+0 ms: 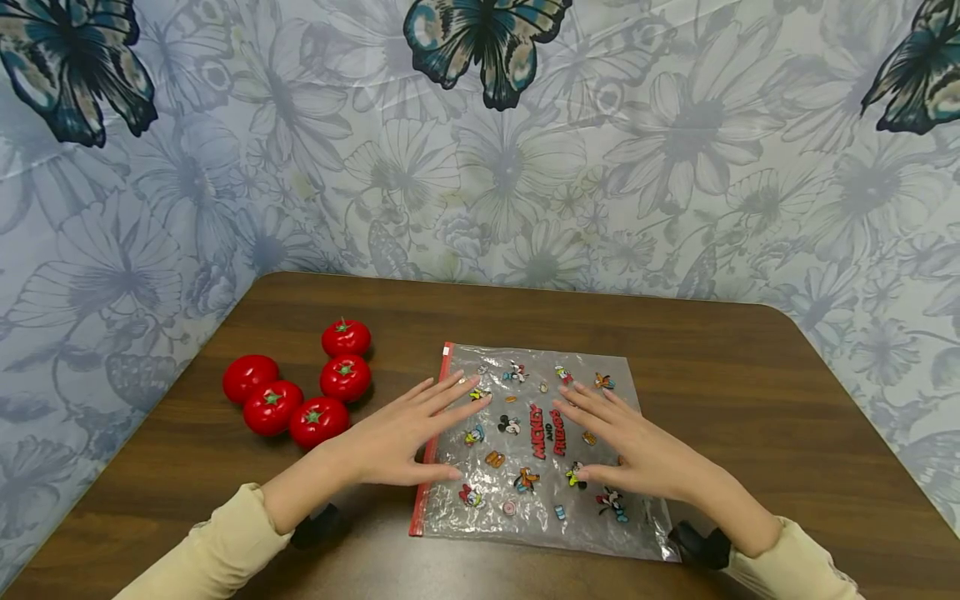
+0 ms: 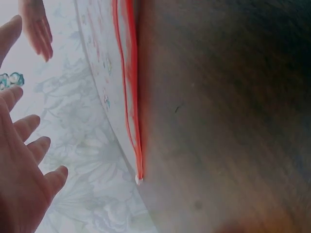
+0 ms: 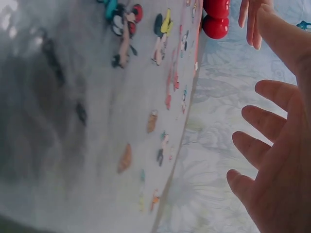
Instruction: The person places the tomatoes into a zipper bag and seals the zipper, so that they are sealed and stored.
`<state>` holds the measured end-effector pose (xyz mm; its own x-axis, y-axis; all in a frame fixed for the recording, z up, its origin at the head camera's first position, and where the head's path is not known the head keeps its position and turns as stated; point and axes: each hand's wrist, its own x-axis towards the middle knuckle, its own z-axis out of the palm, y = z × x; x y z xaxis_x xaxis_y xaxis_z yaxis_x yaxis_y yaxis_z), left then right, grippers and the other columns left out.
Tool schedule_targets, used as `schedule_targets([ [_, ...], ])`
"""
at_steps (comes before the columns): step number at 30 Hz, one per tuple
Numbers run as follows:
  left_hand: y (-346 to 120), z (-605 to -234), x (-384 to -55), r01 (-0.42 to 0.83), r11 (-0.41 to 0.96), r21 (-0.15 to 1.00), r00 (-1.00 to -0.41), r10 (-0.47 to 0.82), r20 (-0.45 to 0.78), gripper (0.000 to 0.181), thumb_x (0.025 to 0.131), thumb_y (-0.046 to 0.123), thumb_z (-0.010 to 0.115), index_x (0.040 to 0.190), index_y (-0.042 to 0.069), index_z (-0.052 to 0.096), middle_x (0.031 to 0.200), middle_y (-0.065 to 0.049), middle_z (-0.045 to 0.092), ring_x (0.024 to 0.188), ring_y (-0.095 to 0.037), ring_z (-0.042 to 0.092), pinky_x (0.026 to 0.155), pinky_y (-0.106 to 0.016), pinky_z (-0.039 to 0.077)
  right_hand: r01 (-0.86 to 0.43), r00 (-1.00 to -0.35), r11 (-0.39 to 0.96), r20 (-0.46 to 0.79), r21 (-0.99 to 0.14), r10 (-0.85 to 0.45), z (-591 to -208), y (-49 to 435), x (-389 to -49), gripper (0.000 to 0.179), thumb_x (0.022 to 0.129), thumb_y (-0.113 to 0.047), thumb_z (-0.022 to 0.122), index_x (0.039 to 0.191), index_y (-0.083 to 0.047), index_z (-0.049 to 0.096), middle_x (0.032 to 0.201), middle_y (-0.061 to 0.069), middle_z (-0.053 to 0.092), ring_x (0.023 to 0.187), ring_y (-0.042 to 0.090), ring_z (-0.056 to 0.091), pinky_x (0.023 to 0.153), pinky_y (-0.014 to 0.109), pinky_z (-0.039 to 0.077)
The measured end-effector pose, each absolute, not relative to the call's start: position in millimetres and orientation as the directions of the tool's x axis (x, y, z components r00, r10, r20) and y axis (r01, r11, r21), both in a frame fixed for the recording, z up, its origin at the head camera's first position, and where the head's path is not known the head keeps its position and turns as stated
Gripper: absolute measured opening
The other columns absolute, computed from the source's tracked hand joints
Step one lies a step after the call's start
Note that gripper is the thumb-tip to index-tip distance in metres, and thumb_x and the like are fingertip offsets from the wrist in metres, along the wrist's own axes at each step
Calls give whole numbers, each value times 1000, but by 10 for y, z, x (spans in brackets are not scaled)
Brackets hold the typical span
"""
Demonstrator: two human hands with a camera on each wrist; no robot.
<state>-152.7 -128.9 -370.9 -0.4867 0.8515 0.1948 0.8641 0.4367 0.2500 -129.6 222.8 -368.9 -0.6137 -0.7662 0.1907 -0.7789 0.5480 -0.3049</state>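
Hands: left hand (image 1: 420, 425) and right hand (image 1: 633, 446) spread, holding nothing, above bag (image 1: 517, 446) | bag laid flat on worktop (image 1: 720, 375) | five tomatoes (image 1: 273, 407) outside, leftward | progress: seemingly bag positioned, tomatoes not yet handled

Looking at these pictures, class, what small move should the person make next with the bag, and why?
Probably lower the left hand and pinch the red strip of the clear Mickey and Friends bag. In the head view that hand overlaps the strip and holds nothing, and five tomatoes lie outside the bag. Whether the strip is sealed, I cannot tell.
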Motion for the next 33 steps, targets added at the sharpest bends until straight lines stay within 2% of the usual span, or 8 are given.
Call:
schedule_targets([
  [9, -1280, -3828, -1503, 830, 479, 286, -528, 839, 130, 83, 85, 57, 56, 151, 22, 21, 155, -7, 11, 139, -29, 13, 104, -57, 20, -760, -625, 531, 193, -375, -757, -3849, 2214, -1337, 79, 85, -41, 66, 149, -16, 26, 153, 5, 20, 135, 30, 24, 103, 58, 20],
  [15, -1257, -3885, -1486, 821, 493, 286, -536, 839, 91, 82, 85, 60, 54, 150, 20, 23, 155, -8, 12, 138, -31, 14, 105, -56, 19, -745, -634, 540, 167, -391, -755, -3917, 2210, -1349, 82, 83, -42, 69, 148, -11, 29, 151, 11, 23, 136, 28, 23, 103, 57, 22],
  [21, -1223, -3914, -1492, 824, 498, 271, -531, 845, 62, 80, 87, 64, 47, 149, 18, 27, 154, -8, 13, 139, -31, 11, 106, -55, 18, -736, -636, 545, 132, -401, -761, -3939, 2206, -1376, 81, 82, -42, 70, 147, -13, 32, 151, 9, 24, 136, 30, 22, 101, 57, 25],
  [29, -1214, -3922, -1490, 792, 535, 293, -559, 829, -5, 81, 84, 60, 57, 149, 21, 27, 154, -7, 17, 139, -27, 8, 106, -55, 16, -723, -626, 551, 58, -416, -778, -3979, 2198, -1404, 76, 84, -39, 68, 147, -15, 32, 151, 9, 23, 136, 36, 19, 98, 63, 25],
  [33, -1224, -3928, -1489, 785, 549, 288, -566, 824, -28, 82, 84, 60, 57, 149, 22, 26, 153, -6, 19, 139, -27, 9, 107, -54, 16, -680, -644, 582, -17, -445, -765, -3970, 2199, -1409, 75, 86, -39, 67, 148, -17, 31, 151, 6, 25, 137, 35, 15, 99, 62, 24],
])
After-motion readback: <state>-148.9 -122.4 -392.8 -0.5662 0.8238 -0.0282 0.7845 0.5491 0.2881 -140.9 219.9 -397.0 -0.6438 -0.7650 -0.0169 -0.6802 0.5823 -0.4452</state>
